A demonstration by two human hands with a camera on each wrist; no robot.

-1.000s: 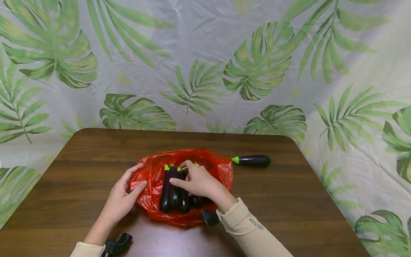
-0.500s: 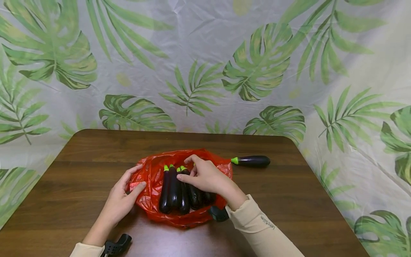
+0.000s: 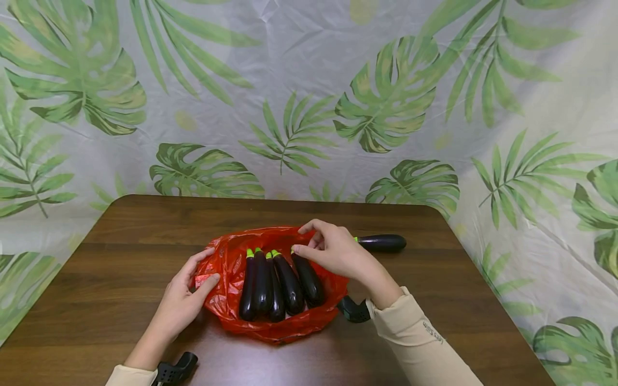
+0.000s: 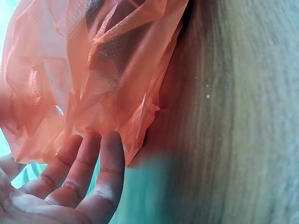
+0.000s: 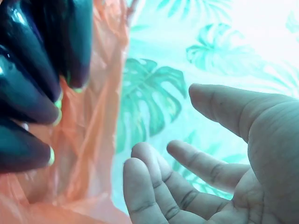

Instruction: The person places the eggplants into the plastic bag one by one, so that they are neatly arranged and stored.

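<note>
Several dark purple eggplants [image 3: 263, 287] with green stem ends lie side by side in an open red plastic bag [image 3: 236, 316]. My left hand [image 3: 181, 297] is at the bag's left side. In the left wrist view, its nearly straight fingers [image 4: 110, 163] touch the bag's crinkled outer wall. My right hand [image 3: 338, 252] hovers over the bag's right part, thumb close to the stem of the rightmost eggplant in it. The right wrist view shows nothing between that hand's loosely spread fingers [image 5: 138, 182]. Another eggplant [image 3: 383, 243] lies outside the bag, its stem end partly behind my right hand.
The brown wooden table [image 3: 425, 300] has rounded far corners. A leaf-patterned cloth [image 3: 289, 69] hangs behind it and along the right. Black wrist mounts [image 3: 176, 369] sit near both sleeve cuffs.
My right hand has moved right, away from the middle eggplants, and the ones it covered now show. The left hand and the bag stay almost in place.
</note>
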